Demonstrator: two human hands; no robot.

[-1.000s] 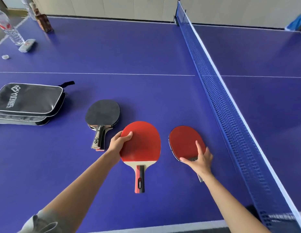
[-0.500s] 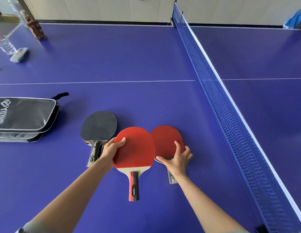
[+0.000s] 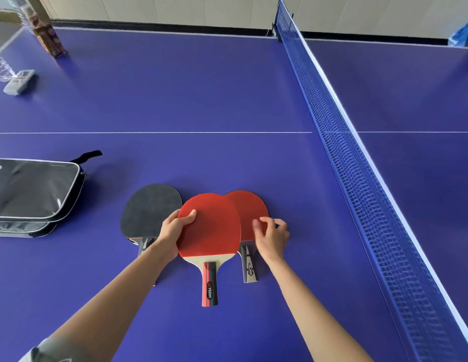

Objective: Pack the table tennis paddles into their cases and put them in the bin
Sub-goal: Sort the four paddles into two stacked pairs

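the left hand (image 3: 172, 235) grips the left edge of the middle red paddle (image 3: 210, 226), whose blade overlaps a second red paddle (image 3: 251, 212) on the blue worktop (image 3: 201, 100). the right hand (image 3: 273, 235) rests loosely on that second paddle, fingers half curled. a black paddle (image 3: 149, 209) lies just left; black cases (image 3: 31, 194) sit further left.

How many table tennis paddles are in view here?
3: a black-faced paddle leftmost, a middle red paddle overlapping a right red paddle. Another may be hidden beneath the black one.
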